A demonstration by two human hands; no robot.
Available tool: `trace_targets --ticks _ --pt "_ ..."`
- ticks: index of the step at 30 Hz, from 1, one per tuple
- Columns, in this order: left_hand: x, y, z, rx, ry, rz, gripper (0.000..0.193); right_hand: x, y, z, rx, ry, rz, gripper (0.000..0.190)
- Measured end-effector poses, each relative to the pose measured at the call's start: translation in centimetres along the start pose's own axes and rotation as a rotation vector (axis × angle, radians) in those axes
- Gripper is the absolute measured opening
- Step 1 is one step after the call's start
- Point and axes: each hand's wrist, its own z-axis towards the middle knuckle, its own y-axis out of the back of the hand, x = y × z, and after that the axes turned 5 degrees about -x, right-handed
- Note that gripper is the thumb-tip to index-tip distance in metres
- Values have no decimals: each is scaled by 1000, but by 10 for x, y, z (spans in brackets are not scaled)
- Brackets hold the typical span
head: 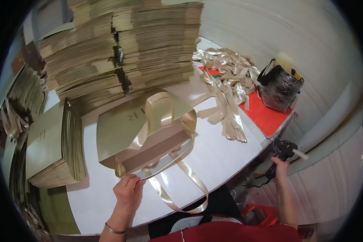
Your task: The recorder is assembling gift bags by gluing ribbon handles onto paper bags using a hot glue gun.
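Observation:
A gold paper gift bag (pixel 121 130) lies open on the white tabletop, its mouth towards me. Satin ribbon handles are on both sides; the near ribbon handle (pixel 192 172) loops over the table's front edge. My left hand (pixel 128 189) pinches the bag's near rim at its left part. Off the table's right edge, my right hand (pixel 280 169) grips a black hot glue gun (pixel 286 150) with a pale glue stick in it and a dark cable below.
Tall stacks of flat gold bags (pixel 157 45) stand behind, and another stack (pixel 48 142) at the left. Loose satin ribbons (pixel 230 90) lie back right beside a red sheet (pixel 266 118), which bears a plastic-wrapped container (pixel 279 87). A red plastic stool (pixel 260 213) is below the table.

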Motion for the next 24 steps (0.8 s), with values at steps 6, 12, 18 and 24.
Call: trace_targets --ticks 6,12,18,24 --pt "4 10 -5 -23 95 25 16 6 26 85 494 -606 166 28" --pt "26 -18 26 3 457 157 13 46 -48 60 237 559 -1253 23" --pt "23 -76 44 47 7 422 23 71 -278 -138 1192 1431 -275 39" --pt "27 -7 24 235 541 -621 46 48 -270 -106 1481 706 -233 46"
